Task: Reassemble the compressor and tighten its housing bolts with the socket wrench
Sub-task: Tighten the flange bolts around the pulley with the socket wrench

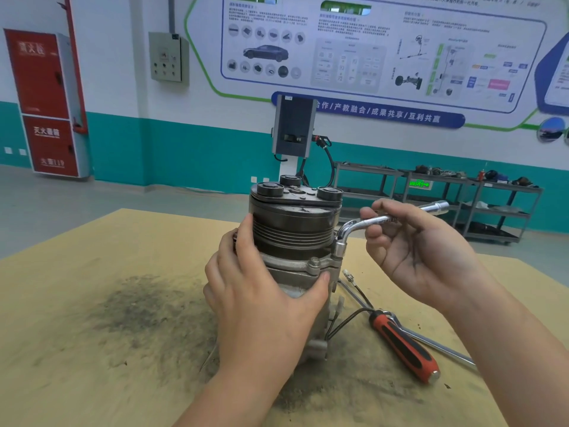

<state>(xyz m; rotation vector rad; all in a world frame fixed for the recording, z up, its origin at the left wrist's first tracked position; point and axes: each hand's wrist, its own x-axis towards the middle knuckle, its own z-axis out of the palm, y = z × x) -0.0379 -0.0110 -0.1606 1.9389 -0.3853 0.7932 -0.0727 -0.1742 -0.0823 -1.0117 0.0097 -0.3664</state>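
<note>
Chrome socket wrench (363, 224) in right hand (412, 245), left hand (258, 291) gripping compressor (292, 229)

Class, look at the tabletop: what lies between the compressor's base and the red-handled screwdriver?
In the head view, thin black wires with a white connector trail from the compressor toward the screwdriver.

wall (123, 57): white over teal band | floor (92, 195): grey | red fire cabinet (46, 103) left | grey shelving carts (462, 204) right | poster board (369, 47)
</note>
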